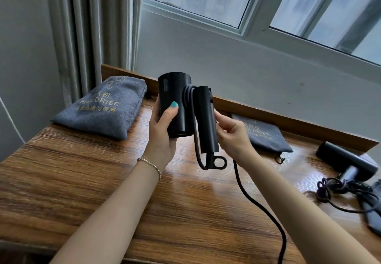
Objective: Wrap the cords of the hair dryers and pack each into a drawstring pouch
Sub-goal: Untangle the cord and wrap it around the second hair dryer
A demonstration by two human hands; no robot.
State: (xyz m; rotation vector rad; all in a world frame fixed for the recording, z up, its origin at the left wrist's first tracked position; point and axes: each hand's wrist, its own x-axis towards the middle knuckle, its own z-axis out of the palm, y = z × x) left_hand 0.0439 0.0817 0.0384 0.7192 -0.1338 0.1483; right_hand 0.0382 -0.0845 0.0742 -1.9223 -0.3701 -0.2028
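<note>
At the far left of the wooden table (82, 181) lies a full grey pouch (103, 107), bulging, with gold print reading "HAIR DRIER"; it sits near the curtain (86, 26) and against the table's raised back edge.

Right of it, above the table's middle, the left hand (162, 131) grasps the barrel of a black dryer (175, 102), thumb across the front and fingers curled behind; a thin bangle (150, 165) circles that wrist. The dryer is held upright in the air, clear of the table, with its handle folded down alongside the barrel. Several turns of cord (257, 204) loop round the joint between barrel and handle; one strand runs down the handle's left side, bends at the hanging loop at the bottom, and the loose length drops past the right wrist to the near edge of the table.

The right hand (231, 133) pinches the cord against the handle's right side, fingers curled.

Behind that hand a flat grey pouch (266, 138) lies on the table, its drawstring toward the near right.

At the far right a second dryer (348, 162) lies on the table with its cord (334, 189) in a loose tangle just beside it. A window (268, 6) runs above the wall behind.
</note>
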